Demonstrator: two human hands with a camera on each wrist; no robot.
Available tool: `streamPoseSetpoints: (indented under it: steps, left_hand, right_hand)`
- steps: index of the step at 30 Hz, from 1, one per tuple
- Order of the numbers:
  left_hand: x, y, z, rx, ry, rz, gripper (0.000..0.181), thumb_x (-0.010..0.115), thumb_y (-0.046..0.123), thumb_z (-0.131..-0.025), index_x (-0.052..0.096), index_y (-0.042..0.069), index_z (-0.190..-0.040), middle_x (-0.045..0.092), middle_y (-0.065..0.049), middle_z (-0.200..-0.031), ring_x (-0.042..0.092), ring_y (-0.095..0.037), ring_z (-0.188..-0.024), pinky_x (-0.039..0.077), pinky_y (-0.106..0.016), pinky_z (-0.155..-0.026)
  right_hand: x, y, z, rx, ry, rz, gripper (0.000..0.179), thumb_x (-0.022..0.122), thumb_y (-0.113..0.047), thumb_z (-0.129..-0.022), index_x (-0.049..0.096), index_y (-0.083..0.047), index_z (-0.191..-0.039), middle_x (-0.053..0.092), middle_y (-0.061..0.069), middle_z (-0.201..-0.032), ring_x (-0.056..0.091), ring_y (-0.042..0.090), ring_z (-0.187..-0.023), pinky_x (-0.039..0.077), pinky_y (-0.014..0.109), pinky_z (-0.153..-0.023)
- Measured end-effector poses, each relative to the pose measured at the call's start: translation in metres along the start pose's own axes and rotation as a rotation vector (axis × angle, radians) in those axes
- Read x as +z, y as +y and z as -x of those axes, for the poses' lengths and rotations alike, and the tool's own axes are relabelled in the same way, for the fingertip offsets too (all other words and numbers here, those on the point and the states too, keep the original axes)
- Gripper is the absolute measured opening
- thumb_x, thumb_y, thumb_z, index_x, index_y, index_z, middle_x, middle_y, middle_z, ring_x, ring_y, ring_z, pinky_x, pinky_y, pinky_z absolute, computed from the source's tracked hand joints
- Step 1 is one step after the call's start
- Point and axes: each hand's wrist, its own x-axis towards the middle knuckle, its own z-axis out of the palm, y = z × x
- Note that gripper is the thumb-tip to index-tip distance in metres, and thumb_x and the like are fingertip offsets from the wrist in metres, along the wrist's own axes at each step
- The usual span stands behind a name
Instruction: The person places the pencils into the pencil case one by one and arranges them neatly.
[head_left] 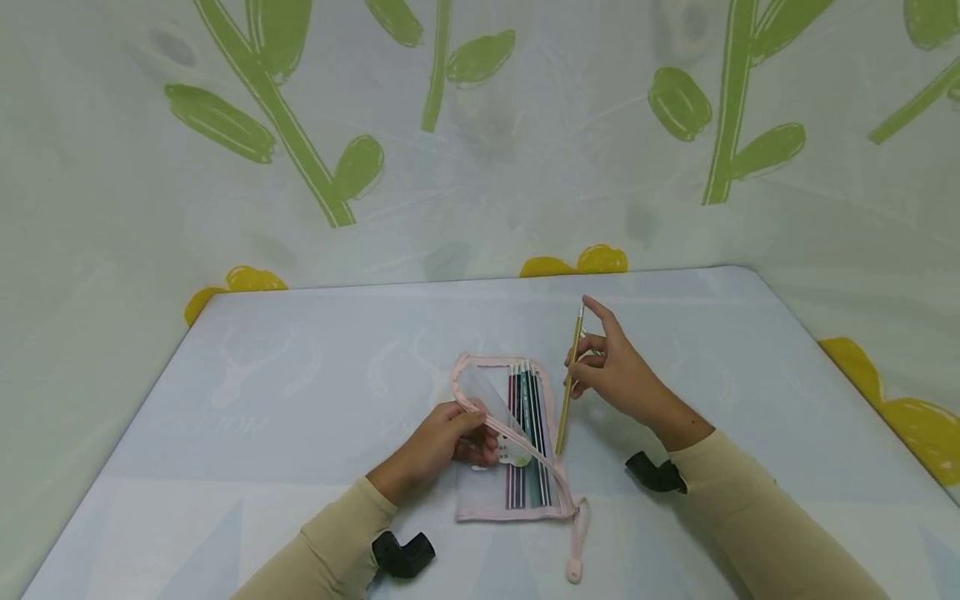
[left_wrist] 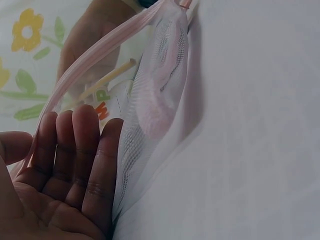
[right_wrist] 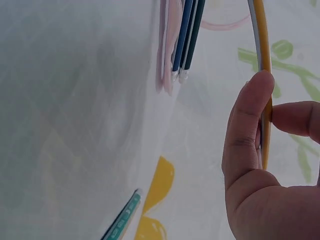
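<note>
A see-through mesh pencil case (head_left: 480, 492) with pink zipper trim lies on the table in the head view, several dark and teal pencils (head_left: 527, 433) inside it. My left hand (head_left: 453, 433) pinches the lifted zipper edge; in the left wrist view its fingers (left_wrist: 87, 150) curl behind the pink trim (left_wrist: 95, 50). My right hand (head_left: 611, 367) holds a yellow pencil (head_left: 567, 400) near-upright at the case's right side, index finger stretched to its top end. The pencil's lower end is by the zipper edge. In the right wrist view, thumb and finger pinch this pencil (right_wrist: 262, 45).
A pink pull strap (head_left: 576, 550) hangs off the case's lower right corner. One teal pencil (right_wrist: 122, 217) shows at the lower left of the right wrist view. Black camera mounts (head_left: 403, 554) sit at both wrists. A leaf-patterned curtain (head_left: 480, 167) surrounds the table.
</note>
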Motion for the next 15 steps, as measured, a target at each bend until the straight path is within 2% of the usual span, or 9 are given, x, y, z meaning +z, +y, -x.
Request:
streamPoseSetpoints:
  steps: [6,15]
  left_hand:
    - [0.0,0.001,0.0,0.007,-0.009,0.023,0.04,0.039,0.017,-0.106,0.056,-0.019,-0.103,0.064,-0.001,-0.084,0.069,-0.013,-0.075,0.06,-0.03,-0.073]
    - [-0.002,0.0,0.001,0.02,-0.017,0.033,0.042,0.038,0.018,-0.106,0.055,-0.021,-0.102,0.065,0.002,-0.083,0.069,-0.011,-0.074,0.06,-0.028,-0.072]
  right_hand:
    - [0.006,-0.003,0.002,0.01,-0.005,-0.013,0.096,0.062,-0.003,-0.093,0.001,-0.037,-0.159,0.051,0.019,-0.11,0.069,0.025,-0.075,0.061,0.04,-0.073]
    - [0.015,0.0,0.001,0.028,-0.07,-0.046,0.095,0.062,-0.002,-0.093,0.003,-0.034,-0.159,0.051,0.018,-0.108,0.069,0.026,-0.074,0.061,0.042,-0.072]
